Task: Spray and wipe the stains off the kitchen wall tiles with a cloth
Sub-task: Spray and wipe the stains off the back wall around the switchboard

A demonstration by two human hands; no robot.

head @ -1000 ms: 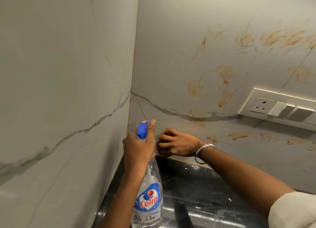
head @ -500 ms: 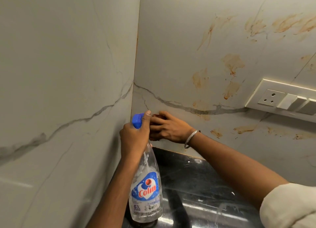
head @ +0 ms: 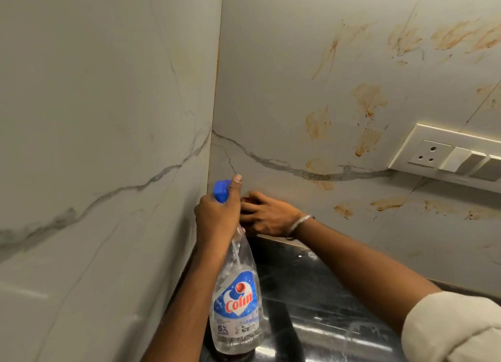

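Closest to me is my right sleeve (head: 450, 326), cream fabric rolled up at the elbow, down in the bottom right corner. Under it is the black glossy tabletop (head: 325, 302) with pale veins and a lot of glare.

The bottle (head: 237, 302) stands upright near the corner, clear plastic, about empty-looking, blue and red Colin label. My left hand (head: 217, 218) is wrapped tight round its neck, thumb sticking up beside the blue nozzle (head: 221, 189). The bottle and that hand sit right in front of my right hand (head: 267, 215), so I can't tell how far its fingers are open or whether they've got the cloth; there's just a dark reddish bit by the fingertips. It's pressed low on the back wall, steel bangle (head: 299, 223) on the wrist.

Compared with a second ago, the right hand has slid left, closer in behind the nozzle, and the view has crept towards the corner.

The tiles (head: 284, 63) are smooth pale marble-look with grey veins. Orange-brown stains (head: 370, 101) are smeared across the back wall, above and right of my hands. A white socket panel (head: 447, 155) sits far right.
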